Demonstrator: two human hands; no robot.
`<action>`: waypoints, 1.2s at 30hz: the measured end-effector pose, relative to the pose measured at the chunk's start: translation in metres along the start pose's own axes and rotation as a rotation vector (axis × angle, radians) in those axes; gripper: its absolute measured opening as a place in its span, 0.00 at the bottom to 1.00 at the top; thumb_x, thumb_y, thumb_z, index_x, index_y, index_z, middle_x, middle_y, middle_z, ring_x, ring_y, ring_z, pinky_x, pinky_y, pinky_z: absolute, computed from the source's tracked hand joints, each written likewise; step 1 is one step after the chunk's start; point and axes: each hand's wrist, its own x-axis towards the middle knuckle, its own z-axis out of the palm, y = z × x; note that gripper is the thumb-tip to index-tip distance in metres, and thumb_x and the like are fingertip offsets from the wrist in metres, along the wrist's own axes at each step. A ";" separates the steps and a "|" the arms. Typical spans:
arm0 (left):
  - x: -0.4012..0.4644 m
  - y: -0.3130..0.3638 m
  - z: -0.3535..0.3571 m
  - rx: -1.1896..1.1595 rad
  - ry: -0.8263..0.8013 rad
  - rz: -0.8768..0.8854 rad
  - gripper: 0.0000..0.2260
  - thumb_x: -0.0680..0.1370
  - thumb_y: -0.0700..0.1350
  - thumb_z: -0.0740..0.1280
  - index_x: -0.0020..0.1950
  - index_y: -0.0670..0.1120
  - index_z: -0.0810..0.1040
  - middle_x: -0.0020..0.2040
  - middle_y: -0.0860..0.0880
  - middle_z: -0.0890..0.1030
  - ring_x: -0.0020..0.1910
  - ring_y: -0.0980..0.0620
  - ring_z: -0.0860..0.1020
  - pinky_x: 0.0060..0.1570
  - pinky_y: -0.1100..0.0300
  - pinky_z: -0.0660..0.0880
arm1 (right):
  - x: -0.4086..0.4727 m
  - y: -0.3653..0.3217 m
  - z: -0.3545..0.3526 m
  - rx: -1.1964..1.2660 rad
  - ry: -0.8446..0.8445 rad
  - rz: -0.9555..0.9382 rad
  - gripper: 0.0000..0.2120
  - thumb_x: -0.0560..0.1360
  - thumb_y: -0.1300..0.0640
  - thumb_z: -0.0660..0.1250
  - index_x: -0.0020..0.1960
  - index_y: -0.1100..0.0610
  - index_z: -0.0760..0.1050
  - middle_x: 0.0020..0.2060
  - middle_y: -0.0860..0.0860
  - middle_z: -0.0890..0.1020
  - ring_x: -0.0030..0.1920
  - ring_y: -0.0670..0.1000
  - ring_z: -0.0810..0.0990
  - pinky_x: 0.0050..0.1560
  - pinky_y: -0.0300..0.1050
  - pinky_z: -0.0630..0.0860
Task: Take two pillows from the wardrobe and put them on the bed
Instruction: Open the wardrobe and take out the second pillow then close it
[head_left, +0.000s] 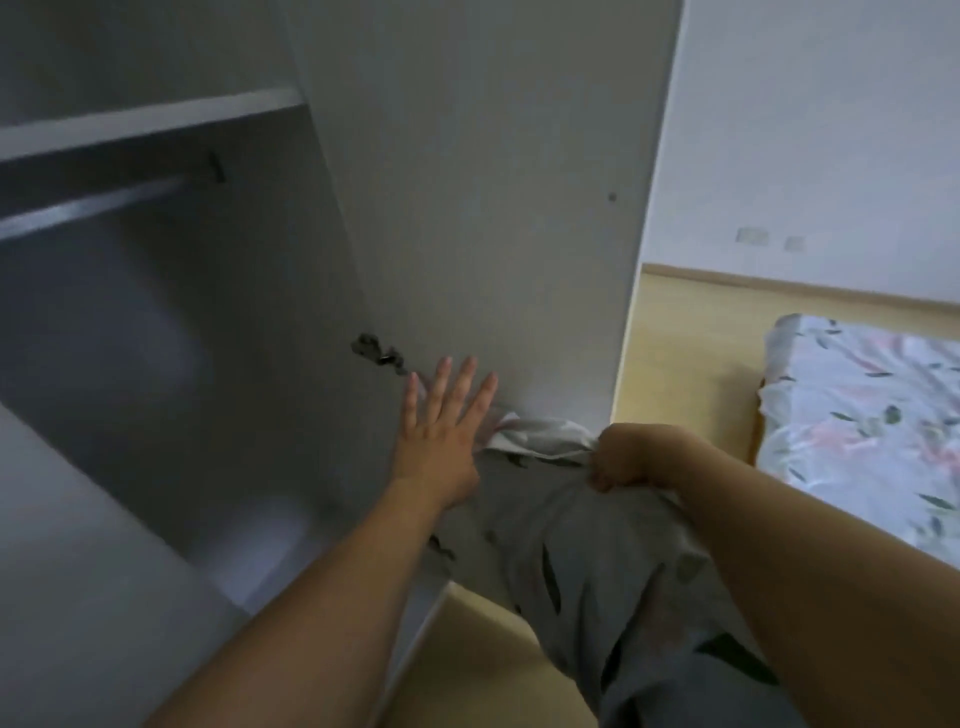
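My right hand (631, 457) is shut on the top edge of a pillow (582, 551) in a pale cover with a dark leaf print. The pillow hangs in front of me, just outside the open wardrobe (171, 364). My left hand (441, 431) is open, fingers spread, flat against the inside of the wardrobe door (493, 208), right beside the pillow's upper corner. The bed (862, 426), under a floral sheet, lies at the right. No second pillow is in view.
The wardrobe interior holds a shelf (150, 122) and a hanging rail (93, 208). A dark hinge (379, 353) sits on the door near my left hand. Light wooden floor (685, 338) runs between the wardrobe and the bed.
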 end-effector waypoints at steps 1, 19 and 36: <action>0.010 0.012 -0.006 -0.005 0.061 0.082 0.40 0.75 0.59 0.61 0.77 0.54 0.39 0.77 0.50 0.37 0.76 0.45 0.34 0.71 0.39 0.33 | -0.008 0.017 -0.001 -0.018 -0.022 0.023 0.21 0.79 0.53 0.60 0.67 0.64 0.71 0.66 0.62 0.73 0.64 0.60 0.73 0.65 0.46 0.68; 0.107 0.160 -0.087 0.532 0.008 0.343 0.30 0.76 0.47 0.49 0.78 0.45 0.46 0.79 0.42 0.42 0.76 0.40 0.36 0.64 0.38 0.24 | -0.097 0.191 0.030 0.203 0.102 0.649 0.27 0.69 0.56 0.64 0.67 0.59 0.68 0.62 0.57 0.74 0.61 0.58 0.74 0.61 0.53 0.72; 0.067 0.153 -0.108 0.718 -0.161 0.405 0.09 0.75 0.45 0.61 0.54 0.52 0.76 0.50 0.54 0.79 0.51 0.49 0.73 0.54 0.55 0.64 | -0.066 0.135 0.022 0.217 0.169 0.454 0.21 0.78 0.58 0.57 0.68 0.65 0.67 0.66 0.61 0.73 0.64 0.60 0.73 0.63 0.50 0.72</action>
